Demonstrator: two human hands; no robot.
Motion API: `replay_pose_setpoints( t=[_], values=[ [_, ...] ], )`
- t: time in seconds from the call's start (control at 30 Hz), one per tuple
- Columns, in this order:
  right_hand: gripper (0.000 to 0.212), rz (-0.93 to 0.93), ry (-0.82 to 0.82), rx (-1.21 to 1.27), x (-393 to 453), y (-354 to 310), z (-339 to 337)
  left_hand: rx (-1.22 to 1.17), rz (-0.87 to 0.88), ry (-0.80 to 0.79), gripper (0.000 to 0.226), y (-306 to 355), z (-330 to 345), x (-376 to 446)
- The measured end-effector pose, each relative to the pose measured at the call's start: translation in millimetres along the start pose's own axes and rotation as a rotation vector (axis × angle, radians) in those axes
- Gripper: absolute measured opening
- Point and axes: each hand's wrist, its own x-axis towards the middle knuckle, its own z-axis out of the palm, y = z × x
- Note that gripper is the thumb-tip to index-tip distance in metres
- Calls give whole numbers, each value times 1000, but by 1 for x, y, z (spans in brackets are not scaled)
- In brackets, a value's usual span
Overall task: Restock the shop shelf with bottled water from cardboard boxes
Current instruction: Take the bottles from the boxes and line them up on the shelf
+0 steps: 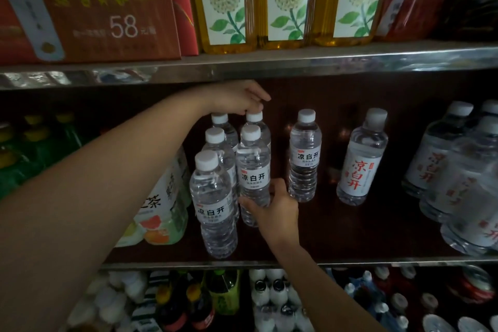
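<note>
Bottled water [252, 170] stands clustered on the middle shelf [350, 240], left hand [237, 100] pinching a rear cap, right hand [275, 205] gripping a front bottle's base; next, likely squaring the rows.

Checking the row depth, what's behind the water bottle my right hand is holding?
Behind that bottle one more white-capped bottle shows, the left hand pinching its cap. Anything farther back is hidden.

Oil bottles [288, 0], red gift box [102, 13] above; tea bottles [159, 213] left.
</note>
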Motion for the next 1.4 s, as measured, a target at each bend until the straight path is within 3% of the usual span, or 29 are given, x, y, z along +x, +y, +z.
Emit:
replay_pose_setpoints(
  t=[0.1,0.6,0.67,0.83,0.93,1.1,1.27,1.4],
  values=[
    [55,22,-35,30,-1,-1,-2,-87,-18,-15,30,-2,-4,-16],
    [80,132,-190,-45,-13,-25,-31,-170,-64,265,35,-22,-6,-105],
    [71,132,-195,-77,-20,-33,-37,-222,-71,305,35,-28,-5,-121],
    [18,66,-136,-275,-46,-68,-55,-363,-192,350,32,-49,-3,-183],
    [7,-42,-162,-278,-71,-98,-53,-363,-273,335,30,-71,-1,-235],
    [10,-170,-409,-298,-116,-141,-16,-312,-437,338,29,-105,15,-332],
    [18,-347,-809,-459,-192,-172,48,-179,-589,345,24,-129,45,-464],
    [24,-469,-1111,-521,-282,-196,100,-110,-782,352,50,-133,76,-580]
  ],
)
